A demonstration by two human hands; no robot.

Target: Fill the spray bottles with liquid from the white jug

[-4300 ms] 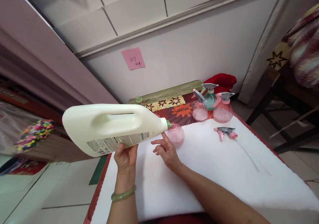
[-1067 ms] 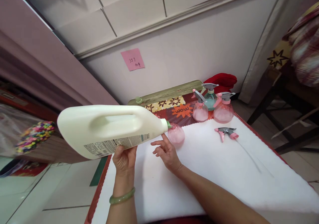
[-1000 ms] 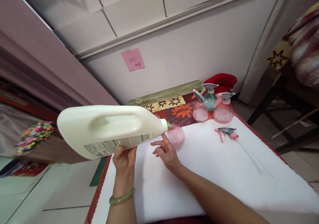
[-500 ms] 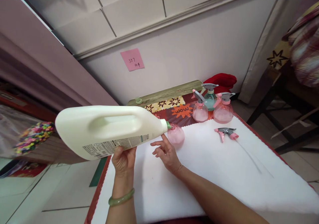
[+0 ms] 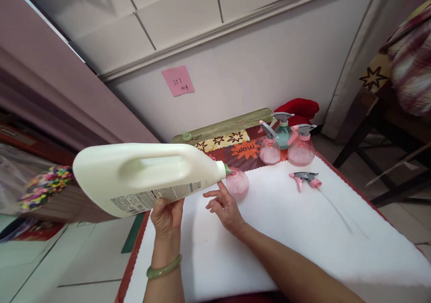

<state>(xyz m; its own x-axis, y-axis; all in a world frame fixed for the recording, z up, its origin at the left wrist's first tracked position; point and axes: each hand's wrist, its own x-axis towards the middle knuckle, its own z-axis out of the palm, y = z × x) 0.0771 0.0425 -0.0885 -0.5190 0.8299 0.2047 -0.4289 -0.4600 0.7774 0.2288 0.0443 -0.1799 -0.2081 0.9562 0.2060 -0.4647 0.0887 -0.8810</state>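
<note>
Pale jug: held sideways above my left hand, long axis running left to right, neck toward the bottle
Green spout: at the mouth of the round pink bottle, which stands on the white tabletop
My left hand: grasps the jug's underside, thumb on the label
My right hand: holds nothing, fingers loose, index at the jug's neck, contact unclear
Nearer the bottle: my right hand, just beside it

Head camera looked down over bench

From six o'clock it faced forward and down, near the left hand and right hand, with the wall at twelve and floor at eight.
</note>
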